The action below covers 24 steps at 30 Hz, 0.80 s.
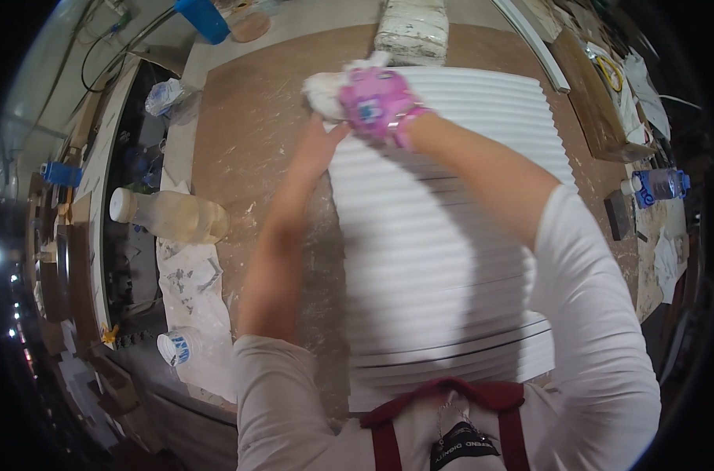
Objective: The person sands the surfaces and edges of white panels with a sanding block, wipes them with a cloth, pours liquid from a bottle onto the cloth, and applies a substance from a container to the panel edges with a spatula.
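A white ribbed panel (428,259), seemingly a stack of strips, lies lengthwise in front of me on a brown board (247,157). My right hand (375,104), in a patterned pink glove, is at the panel's far left corner, closed on a crumpled white cloth (323,96). The cloth bulges out to the left of the glove and above it. My bare left hand (322,146) is just below the cloth at the panel's left edge. Its thumb points to the panel, apart from a finger that reaches up to the cloth; the other fingers are hidden.
A paint-smeared white block (412,33) stands beyond the panel. On the left are a bottle of cloudy liquid (172,216), a small white cup (174,348) and a crumpled plastic bag (165,96). On the right lie a wooden box (596,110) and a water bottle (659,185).
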Motion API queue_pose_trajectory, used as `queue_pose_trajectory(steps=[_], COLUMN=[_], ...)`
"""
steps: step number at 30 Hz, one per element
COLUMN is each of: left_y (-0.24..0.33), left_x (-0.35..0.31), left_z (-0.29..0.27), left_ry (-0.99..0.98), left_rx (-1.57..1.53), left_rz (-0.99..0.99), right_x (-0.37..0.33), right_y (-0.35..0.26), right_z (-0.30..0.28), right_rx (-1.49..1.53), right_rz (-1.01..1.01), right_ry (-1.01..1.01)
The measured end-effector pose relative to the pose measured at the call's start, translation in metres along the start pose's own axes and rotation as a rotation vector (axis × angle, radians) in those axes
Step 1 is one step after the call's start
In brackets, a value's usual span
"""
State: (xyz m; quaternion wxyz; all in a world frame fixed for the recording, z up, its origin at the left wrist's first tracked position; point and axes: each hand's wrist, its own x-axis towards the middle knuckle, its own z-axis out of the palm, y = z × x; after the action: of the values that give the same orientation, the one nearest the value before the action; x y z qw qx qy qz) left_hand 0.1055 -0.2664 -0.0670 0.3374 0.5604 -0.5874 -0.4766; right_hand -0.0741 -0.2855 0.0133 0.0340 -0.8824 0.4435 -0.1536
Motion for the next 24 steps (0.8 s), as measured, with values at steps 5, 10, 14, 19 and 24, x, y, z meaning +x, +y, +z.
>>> queue_pose_trajectory(steps=[5,10,14,19,24], left_y=[-0.005,-0.013,-0.002,-0.01,-0.003], left_x=[-0.007,0.003,-0.001,0.003,0.007], left_z=[0.021,0.023,0.013,0.022,0.025], left_ry=[0.227,0.242,0.111,0.174,0.143], left_rx=[-0.05,-0.018,-0.024,-0.046,-0.063], left_rz=[0.128,0.094,0.076,0.06,0.034], right_x=[-0.05,-0.011,0.028,-0.004,0.024], right_y=[0.085,0.045,-0.004,0.043,-0.011], right_z=[-0.045,0.005,0.007,-0.018,0.009], right_rx=[-0.308,-0.42,-0.277,-0.126,-0.299], right_rz=[0.124,-0.091,-0.039,0.164,-0.001], right_ry=[-0.036,0.05,-0.118,-0.185,0.049])
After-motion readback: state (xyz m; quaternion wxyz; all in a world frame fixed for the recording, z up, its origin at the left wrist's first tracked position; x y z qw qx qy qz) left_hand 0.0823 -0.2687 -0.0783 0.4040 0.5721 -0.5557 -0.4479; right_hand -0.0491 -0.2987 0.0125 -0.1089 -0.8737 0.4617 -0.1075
